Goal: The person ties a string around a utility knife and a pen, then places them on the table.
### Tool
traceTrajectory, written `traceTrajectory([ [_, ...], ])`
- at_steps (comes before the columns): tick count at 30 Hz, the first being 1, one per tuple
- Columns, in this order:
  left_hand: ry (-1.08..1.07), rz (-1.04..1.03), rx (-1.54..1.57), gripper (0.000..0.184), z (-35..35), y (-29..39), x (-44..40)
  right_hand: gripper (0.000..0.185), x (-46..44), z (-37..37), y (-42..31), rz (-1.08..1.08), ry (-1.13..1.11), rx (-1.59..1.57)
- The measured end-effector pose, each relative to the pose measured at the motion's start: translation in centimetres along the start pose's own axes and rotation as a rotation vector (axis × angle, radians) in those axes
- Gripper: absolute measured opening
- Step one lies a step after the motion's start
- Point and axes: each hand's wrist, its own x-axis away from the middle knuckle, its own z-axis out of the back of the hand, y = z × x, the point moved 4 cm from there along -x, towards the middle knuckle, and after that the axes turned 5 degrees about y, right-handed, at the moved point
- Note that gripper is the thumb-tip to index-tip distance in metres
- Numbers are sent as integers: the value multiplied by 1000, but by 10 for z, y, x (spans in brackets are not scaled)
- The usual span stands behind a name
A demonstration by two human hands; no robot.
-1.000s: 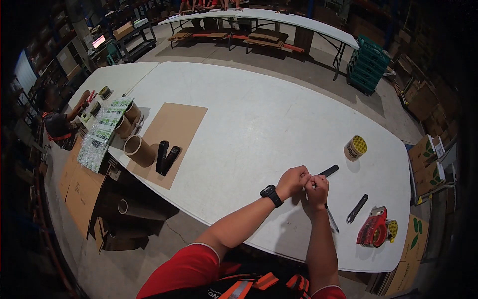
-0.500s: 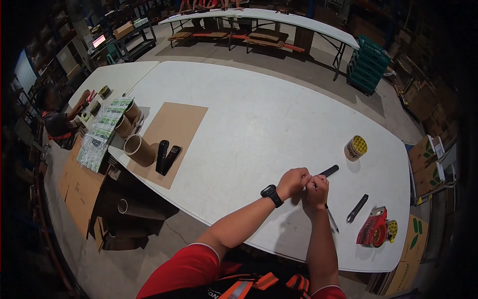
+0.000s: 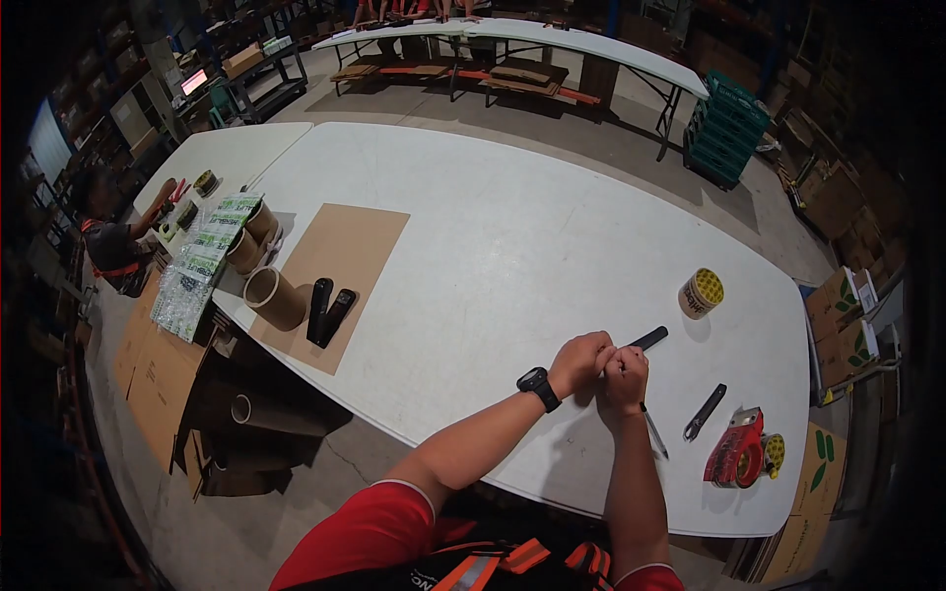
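Over the white table my left hand [image 3: 581,362] and my right hand [image 3: 626,376] meet, fingers closed and pressed together. Whatever is between them is too small or hidden to name. A black bar-shaped thing [image 3: 648,339] sticks out just beyond my fingers; I cannot tell whether it is held or lies on the table. Beside my right wrist a thin pen-like stick [image 3: 655,435] points toward me. Further right lie a black utility knife [image 3: 706,412] and a red tape dispenser [image 3: 735,451]. A yellow-ended tape roll [image 3: 701,294] stands beyond my hands.
On the left, a cardboard sheet [image 3: 360,241] carries a brown cardboard tube [image 3: 274,298] and two black staplers or similar tools [image 3: 330,313]. Bubble-wrap packaging [image 3: 202,266] lies near a co-worker [image 3: 113,236]. Green crates [image 3: 727,128] and another long table [image 3: 591,47] stand behind.
The view has shifted very slightly. My hands stay pressed together in the same place, and the things on the table have not moved.
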Motion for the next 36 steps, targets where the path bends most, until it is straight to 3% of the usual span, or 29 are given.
traceTrajectory([
  [18, -18, 51, 68, 21, 1, -5, -1, 17, 0, 3, -10, -170, -78, 16],
  [36, -20, 106, 29, 19, 4, -4, -2, 13, 0, 2, -3, -132, -89, -27],
])
